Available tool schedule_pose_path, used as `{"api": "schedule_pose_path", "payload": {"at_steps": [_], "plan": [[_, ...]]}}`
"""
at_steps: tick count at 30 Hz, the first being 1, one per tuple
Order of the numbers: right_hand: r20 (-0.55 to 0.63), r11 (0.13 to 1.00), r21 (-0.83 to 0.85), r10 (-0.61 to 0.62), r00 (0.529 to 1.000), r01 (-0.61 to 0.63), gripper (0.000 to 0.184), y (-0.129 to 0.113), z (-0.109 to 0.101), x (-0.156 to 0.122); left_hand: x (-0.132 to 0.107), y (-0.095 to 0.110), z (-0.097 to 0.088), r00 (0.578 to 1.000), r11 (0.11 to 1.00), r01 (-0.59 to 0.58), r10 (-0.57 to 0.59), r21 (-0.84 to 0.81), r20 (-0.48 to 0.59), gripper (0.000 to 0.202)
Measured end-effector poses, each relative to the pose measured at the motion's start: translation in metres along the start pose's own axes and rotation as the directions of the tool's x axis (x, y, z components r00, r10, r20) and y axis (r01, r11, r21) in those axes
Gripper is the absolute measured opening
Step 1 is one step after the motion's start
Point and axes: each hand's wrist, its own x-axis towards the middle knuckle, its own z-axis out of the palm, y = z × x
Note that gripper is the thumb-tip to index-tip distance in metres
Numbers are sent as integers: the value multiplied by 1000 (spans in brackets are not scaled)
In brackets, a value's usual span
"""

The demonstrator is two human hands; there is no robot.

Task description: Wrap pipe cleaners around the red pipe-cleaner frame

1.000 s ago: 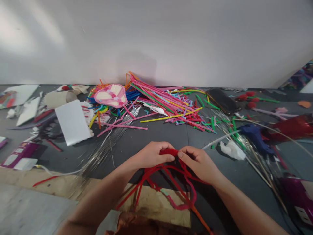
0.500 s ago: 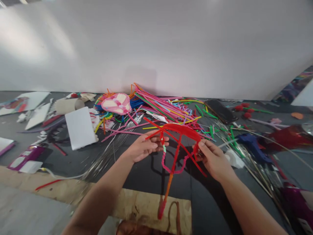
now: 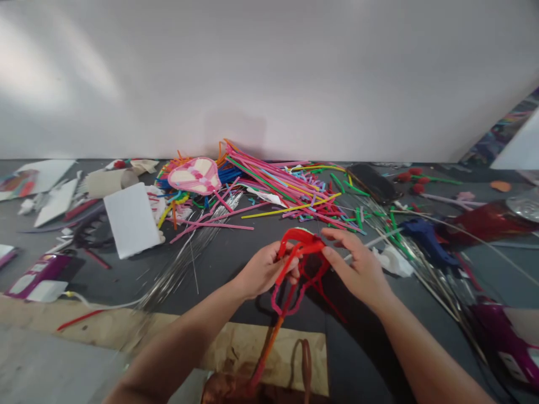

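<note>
My left hand (image 3: 269,268) is closed on a pipe-cleaner craft (image 3: 301,238), its thumb and fingers pinching the red side. The craft has a bent red band on top, a pink twisted loop (image 3: 290,308) below it, and a long stem (image 3: 272,339) running from red through orange to pink. At the band's right end is my right hand (image 3: 356,266), thumb and index finger apart, the tips close to or touching the red. Its lower fingers are partly hidden. Thin red strands hang between the hands above the black tabletop.
Behind the hands lies a heap of coloured pipe cleaners (image 3: 278,182), with a pink-and-cream heart-shaped piece (image 3: 196,175) on its left. A white card (image 3: 131,220) and silver wires (image 3: 181,264) are to the left. On the right are a blue glue gun (image 3: 429,241) and a black phone-like object (image 3: 374,184).
The craft has turned and tilted, its stem end swinging down and to the left. My right hand has loosened its grip and its fingers have spread. My left hand has shifted slightly right.
</note>
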Motion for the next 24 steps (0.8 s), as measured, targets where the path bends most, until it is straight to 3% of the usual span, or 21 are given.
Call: {"api": "schedule_pose_path", "payload": {"at_steps": [5, 8, 14, 20, 24], "plan": [[91, 984, -62, -160, 983, 166, 36, -21, 5, 12, -2, 3, 2, 999, 998, 41, -40, -39, 22, 34], [205, 974, -29, -212, 955, 223, 35, -35, 8, 26, -4, 1, -2, 1000, 999, 1, 0, -46, 29, 35], [259, 984, 74, -176, 950, 162, 23, -54, 17, 47, -8, 0, -6, 984, 996, -85, 89, 34, -152, 36], [224, 987, 23, -157, 962, 156, 22, -55, 27, 49, -10, 8, -13, 898, 970, -220, 242, 102, -368, 23], [203, 982, -46, -172, 964, 185, 22, -48, 33, 48, -8, 3, -20, 831, 964, -264, 231, 7, -505, 15]]}}
